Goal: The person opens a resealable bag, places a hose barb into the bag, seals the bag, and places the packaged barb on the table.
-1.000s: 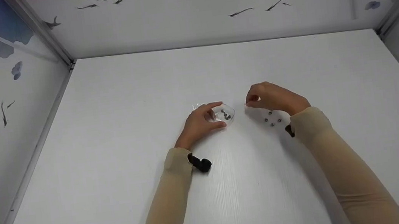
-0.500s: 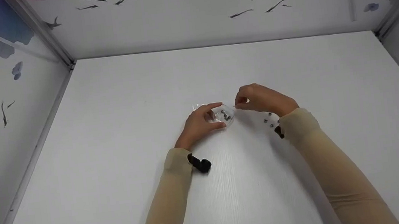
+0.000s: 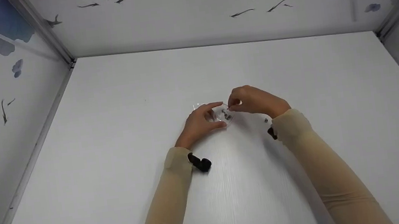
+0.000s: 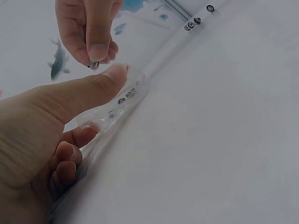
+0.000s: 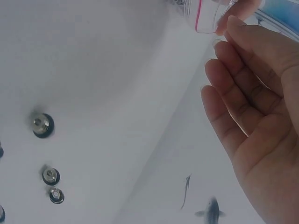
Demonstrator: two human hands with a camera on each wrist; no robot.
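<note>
My left hand (image 3: 199, 125) holds a clear plastic zip bag (image 4: 105, 120) by its mouth, thumb on one side and fingers on the other. Inside the bag lie several small metal pieces (image 4: 127, 96). Between the thumb and fingertips of my right hand (image 3: 257, 101) is pinched another small round metal piece (image 4: 93, 64), right at the bag's mouth. A red seal line (image 5: 199, 14) runs along the bag's edge in the right wrist view. The pieces are silvery with a dark ring; their exact kind cannot be told.
Several loose metal pieces (image 5: 43, 125) lie on the white table (image 3: 111, 138) under my right forearm, mostly hidden in the head view. White panels (image 3: 188, 18) printed with fish stand behind and at the sides. Each wrist carries a black camera (image 3: 202, 164).
My right hand has moved left with the metal piece, from beside the loose pieces to the bag's mouth. The left hand and the bag have stayed in place.
</note>
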